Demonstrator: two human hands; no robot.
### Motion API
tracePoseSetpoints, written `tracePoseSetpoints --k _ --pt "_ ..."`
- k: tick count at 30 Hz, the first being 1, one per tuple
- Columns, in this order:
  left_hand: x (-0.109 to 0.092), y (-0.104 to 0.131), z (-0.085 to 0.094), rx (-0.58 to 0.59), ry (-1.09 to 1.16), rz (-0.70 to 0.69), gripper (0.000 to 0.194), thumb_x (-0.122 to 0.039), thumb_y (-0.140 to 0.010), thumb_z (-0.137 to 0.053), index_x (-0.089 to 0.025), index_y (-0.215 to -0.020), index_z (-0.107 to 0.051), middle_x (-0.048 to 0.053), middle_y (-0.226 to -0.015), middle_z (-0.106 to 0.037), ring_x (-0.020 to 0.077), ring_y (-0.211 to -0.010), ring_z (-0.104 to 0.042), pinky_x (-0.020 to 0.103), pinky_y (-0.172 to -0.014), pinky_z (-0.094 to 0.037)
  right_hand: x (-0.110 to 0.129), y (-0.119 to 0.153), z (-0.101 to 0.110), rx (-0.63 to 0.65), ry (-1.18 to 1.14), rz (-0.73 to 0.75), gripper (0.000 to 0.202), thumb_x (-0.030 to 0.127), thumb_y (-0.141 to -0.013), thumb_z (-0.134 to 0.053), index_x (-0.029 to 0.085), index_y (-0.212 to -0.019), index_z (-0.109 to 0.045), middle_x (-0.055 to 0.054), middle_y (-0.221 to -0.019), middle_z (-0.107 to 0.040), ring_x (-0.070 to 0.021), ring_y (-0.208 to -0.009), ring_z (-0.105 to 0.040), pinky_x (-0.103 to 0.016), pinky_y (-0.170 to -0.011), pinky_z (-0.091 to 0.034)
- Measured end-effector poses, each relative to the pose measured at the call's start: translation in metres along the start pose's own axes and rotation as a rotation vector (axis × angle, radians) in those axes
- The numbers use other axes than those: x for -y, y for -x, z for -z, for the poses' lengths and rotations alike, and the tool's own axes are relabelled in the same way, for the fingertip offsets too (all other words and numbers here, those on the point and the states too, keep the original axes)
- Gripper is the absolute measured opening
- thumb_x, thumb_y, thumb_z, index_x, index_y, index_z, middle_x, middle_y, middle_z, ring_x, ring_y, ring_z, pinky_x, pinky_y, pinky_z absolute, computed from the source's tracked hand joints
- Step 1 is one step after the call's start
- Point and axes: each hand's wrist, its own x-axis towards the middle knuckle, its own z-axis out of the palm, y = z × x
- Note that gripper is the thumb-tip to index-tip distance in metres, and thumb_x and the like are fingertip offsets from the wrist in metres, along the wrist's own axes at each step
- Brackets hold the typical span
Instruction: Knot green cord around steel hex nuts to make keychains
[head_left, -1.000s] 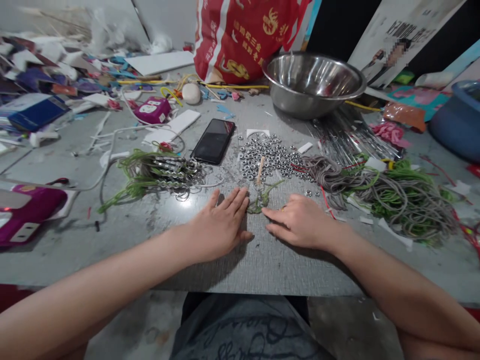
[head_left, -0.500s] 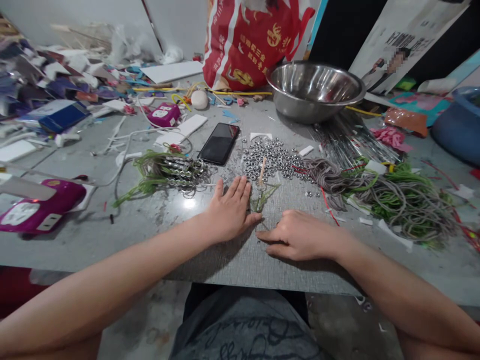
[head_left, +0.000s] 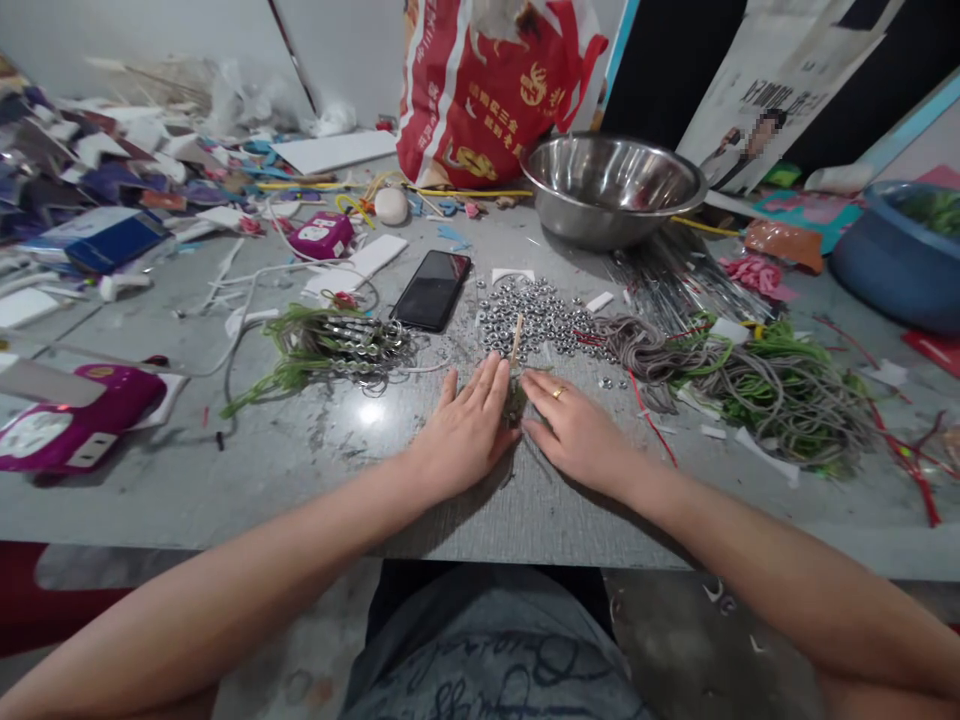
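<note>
Right in the middle of the frame, a small piece of green cord lies on the grey surface, partly covered, in the narrow space between the two hands. The left hand is laid palm down with its fingers stretched out and its thumb apart from them, touching or just beside the cord. The right hand, with a ring on one finger, comes in from the other side, its index finger and thumb extended and apart at the cord's right edge; whether either hand presses on it, I cannot tell.

Just above the hands, a thin wooden stick lies at the near edge of a spread of small metal rings. A black phone is to the upper left of the hands, above a green-and-grey bundle with metal pieces. At the right of the frame is a larger tangle of grey and green cords. A steel bowl and a red bag stand at upper centre.
</note>
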Motion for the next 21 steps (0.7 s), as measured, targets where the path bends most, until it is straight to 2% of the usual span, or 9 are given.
tracePoseSetpoints --k 5,9,12,17,21 --pt "0.001 0.002 -0.006 0.03 0.036 -0.025 0.059 -0.034 -0.093 -0.026 -0.004 -0.142 -0.014 0.019 -0.147 -0.023 0.0247 -0.136 -0.023 0.054 -0.106 -0.022 0.0 0.002 -0.014 0.074 0.046 -0.064 0.051 0.025 -0.088 -0.037 0.001 -0.133 -0.04 -0.018 -0.138 -0.041 -0.0274 -0.131 -0.034 -0.045 -0.106 -0.031" --pt "0.004 0.001 -0.005 0.07 0.019 0.002 0.06 -0.041 -0.092 -0.025 -0.006 -0.141 -0.021 0.016 -0.146 -0.026 0.0265 -0.137 -0.021 0.058 -0.106 -0.017 0.0 0.002 -0.013 0.179 0.144 -0.122 0.053 0.031 -0.091 -0.03 0.005 -0.137 -0.035 -0.016 -0.141 -0.037 -0.0277 -0.133 -0.03 -0.055 -0.107 -0.021" --pt "0.005 -0.001 -0.001 0.103 0.008 0.007 0.063 -0.044 -0.091 -0.025 -0.006 -0.141 -0.022 0.015 -0.148 -0.021 0.0272 -0.138 -0.018 0.059 -0.107 -0.014 0.001 0.003 -0.01 0.187 0.199 -0.155 0.055 0.036 -0.093 -0.024 0.005 -0.136 -0.036 -0.017 -0.142 -0.034 -0.0283 -0.134 -0.028 -0.061 -0.106 -0.01" --pt "0.009 -0.003 0.001 0.141 0.031 -0.003 0.071 -0.052 -0.087 -0.028 -0.006 -0.141 -0.021 0.016 -0.149 -0.018 0.0285 -0.138 -0.016 0.059 -0.107 -0.012 0.004 0.002 -0.01 0.185 0.229 -0.214 0.056 0.039 -0.093 -0.019 0.007 -0.136 -0.037 -0.017 -0.142 -0.035 -0.0276 -0.134 -0.026 -0.061 -0.106 -0.003" --pt "0.013 -0.004 0.002 0.145 0.04 -0.032 0.079 -0.059 -0.084 -0.03 -0.006 -0.142 -0.019 0.017 -0.149 -0.018 0.03 -0.137 -0.017 0.058 -0.107 -0.013 0.003 0.0 -0.013 0.213 0.278 -0.243 0.064 0.048 -0.091 -0.019 0.007 -0.138 -0.032 -0.018 -0.145 -0.029 -0.0309 -0.136 -0.02 -0.066 -0.102 0.002"
